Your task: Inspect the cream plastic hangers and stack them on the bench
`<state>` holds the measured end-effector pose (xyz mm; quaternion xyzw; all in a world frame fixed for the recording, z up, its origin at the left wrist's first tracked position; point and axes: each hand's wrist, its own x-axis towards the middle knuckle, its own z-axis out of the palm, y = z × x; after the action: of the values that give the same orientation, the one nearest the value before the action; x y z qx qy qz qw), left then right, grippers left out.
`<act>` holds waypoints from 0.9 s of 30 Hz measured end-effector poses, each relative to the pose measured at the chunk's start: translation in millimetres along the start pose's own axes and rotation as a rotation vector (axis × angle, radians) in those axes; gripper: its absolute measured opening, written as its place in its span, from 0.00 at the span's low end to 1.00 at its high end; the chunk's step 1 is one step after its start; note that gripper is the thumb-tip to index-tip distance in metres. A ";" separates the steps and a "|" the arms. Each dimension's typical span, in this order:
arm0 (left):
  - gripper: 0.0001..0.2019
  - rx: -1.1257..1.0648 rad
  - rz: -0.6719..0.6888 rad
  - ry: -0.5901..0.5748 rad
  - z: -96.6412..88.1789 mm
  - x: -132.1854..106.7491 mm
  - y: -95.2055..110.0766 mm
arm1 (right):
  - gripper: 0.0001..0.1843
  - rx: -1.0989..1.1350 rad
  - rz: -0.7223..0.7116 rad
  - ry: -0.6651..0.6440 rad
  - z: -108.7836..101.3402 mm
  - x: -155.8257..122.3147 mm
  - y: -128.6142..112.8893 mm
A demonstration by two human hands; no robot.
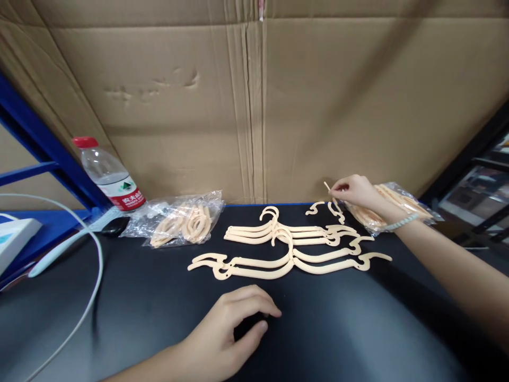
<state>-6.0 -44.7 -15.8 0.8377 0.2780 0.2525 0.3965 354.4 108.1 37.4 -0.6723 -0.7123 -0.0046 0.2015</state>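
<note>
At the far right of the table my right hand (356, 192) is closed in a pinch on a small beige plastic hanger piece (327, 186), whose thin end sticks out past the fingertips. Beneath it lie loose curved hanger pieces (336, 212), with another (314, 208) just left. My left hand (238, 329) rests near the front with fingers bent, thumb apart and nothing held. Beyond it lie beige folding hangers (262, 274), opened out, with curved end pieces on both sides. Farther back is a stack of hangers (254, 231) with end pieces visible on the right only.
A clear bag of hanger parts (392, 204) lies beside my right wrist. Another bag (186, 220) is at the back left, near a red-capped water bottle (115, 178). A white cable (99, 260) loops over the left side. Cardboard (178, 106) walls off the back.
</note>
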 end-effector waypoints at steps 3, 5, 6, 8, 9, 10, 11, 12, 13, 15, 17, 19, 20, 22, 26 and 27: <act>0.14 -0.006 -0.028 0.041 0.3 1.9 -0.8 | 0.13 0.187 -0.028 -0.019 -12.4 -16.2 -11.0; 0.15 -0.028 -0.045 0.081 1.4 3.2 -2.2 | 0.14 0.464 -0.046 -0.107 -13.6 -29.4 -24.9; 0.15 -0.047 -0.056 0.103 1.9 3.7 -3.1 | 0.13 0.642 -0.041 -0.160 -12.7 -36.2 -34.0; 0.16 -0.118 -0.094 0.138 3.0 4.4 -4.7 | 0.11 0.906 -0.031 -0.315 -9.7 -49.5 -56.1; 0.17 -0.171 -0.117 0.147 3.4 4.7 -5.3 | 0.12 0.978 -0.035 -0.395 -8.1 -55.8 -68.5; 0.19 -0.232 -0.145 0.154 3.8 5.0 -5.6 | 0.12 1.019 -0.051 -0.477 -6.4 -61.6 -81.3; 0.20 -0.299 -0.177 0.156 4.2 5.3 -5.8 | 0.12 1.049 -0.079 -0.541 -4.7 -67.0 -94.0; 0.22 -0.365 -0.213 0.154 4.7 5.6 -5.7 | 0.12 1.068 -0.103 -0.611 -2.7 -71.7 -106.4; 0.23 -0.428 -0.249 0.153 5.5 5.9 -5.5 | 0.11 1.082 -0.146 -0.666 -0.3 -75.8 -118.2; 0.23 -0.542 -0.312 0.158 7.6 6.7 -4.8 | 0.11 1.097 -0.212 -0.747 5.8 -82.0 -139.0; 0.18 -0.624 -0.353 0.180 9.7 7.5 -3.8 | 0.11 1.110 -0.263 -0.755 12.8 -84.8 -155.2; 0.13 -0.655 -0.364 0.222 10.5 8.2 -2.6 | 0.12 1.130 -0.292 -0.750 18.5 -83.5 -165.1; 0.12 -0.651 -0.361 0.245 10.0 8.5 -1.9 | 0.13 1.131 -0.301 -0.747 20.4 -80.9 -167.0; 0.13 -0.633 -0.347 0.297 7.6 9.1 -0.5 | 0.14 1.106 -0.317 -0.709 22.2 -72.3 -163.5; 0.14 -0.635 -0.340 0.394 0.7 8.7 0.0 | 0.13 0.832 -0.400 -0.442 24.1 -51.1 -129.3; 0.14 -0.649 -0.342 0.410 -0.5 8.2 -0.6 | 0.11 0.692 -0.410 -0.411 25.8 -48.0 -117.8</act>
<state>-0.5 -38.7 -14.4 0.5436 0.3923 0.4189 0.6125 234.8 58.1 30.8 -0.3976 -0.8156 0.3275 0.2636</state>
